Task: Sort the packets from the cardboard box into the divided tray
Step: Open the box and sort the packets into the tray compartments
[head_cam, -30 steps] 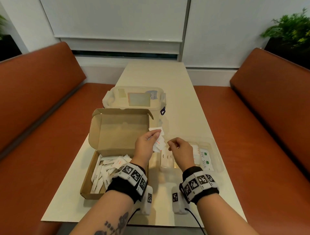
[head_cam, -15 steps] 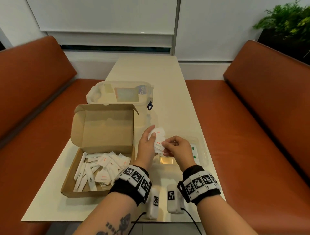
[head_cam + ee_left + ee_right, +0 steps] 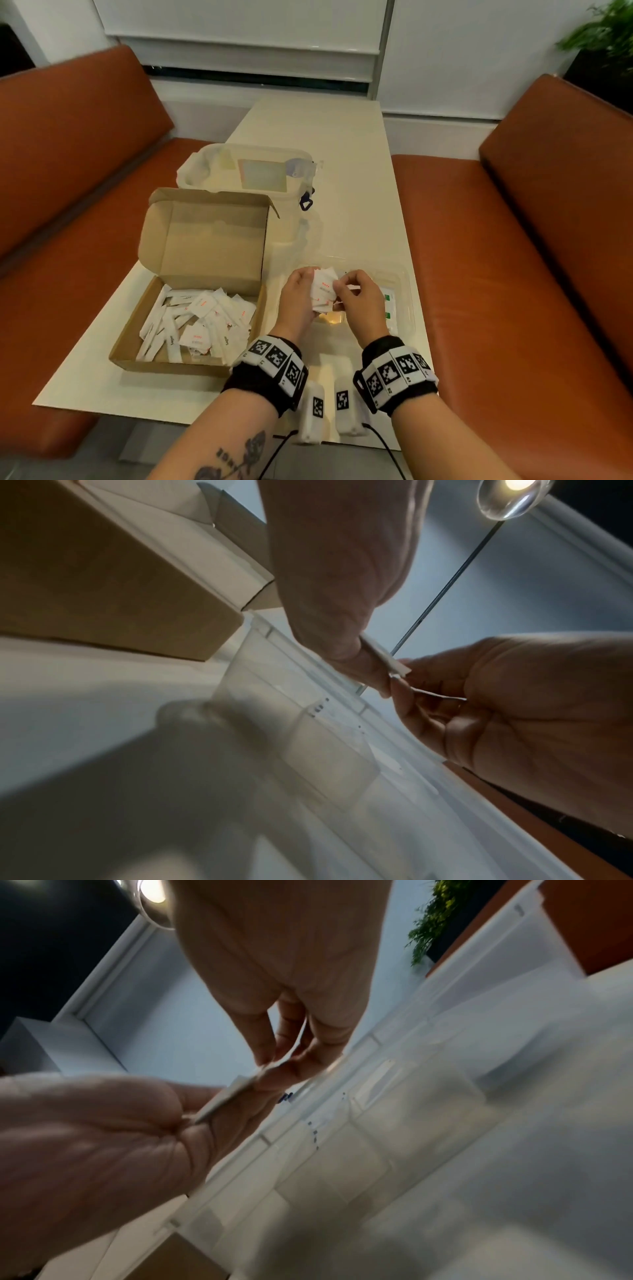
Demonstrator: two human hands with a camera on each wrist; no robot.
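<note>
Cream laminate tabletop [image 3: 352,164] runs between two rust-brown bench seats, and the work sits at its near end. Closest in, the left hand [image 3: 298,299] grips a small fan of white packets [image 3: 323,287] with its thumb and curled fingers, held just above the divided tray [image 3: 407,298]. The right hand [image 3: 358,299] meets it from the other side, thumb and forefinger pinching the edge of one packet [image 3: 240,1088] as if to peel it from the bunch; the wrist views show that sliver of paper clamped between the fingertips [image 3: 263,1053]. The tray is clear plastic, lying under and to the right of the hands, and already holds a few green-marked sachets [image 3: 387,306] in a right-hand compartment. Just left of the hands, the cardboard box [image 3: 191,366] lies open, lid upright, with a loose heap of white sachets and sticks [image 3: 198,325] on its floor.

These packets look feather-light, thin and limp, with slick paper faces that likely slide over one another, so a stack may shed or fan out. Taking one by a sealed edge or corner, with a light pinch, seems the safest hold; squeezing the filled middle risks bursting a seam.

Farther back stands a lidded translucent container [image 3: 246,171], then bare table, a white wall, and a potted plant [image 3: 603,31] at far right.
</note>
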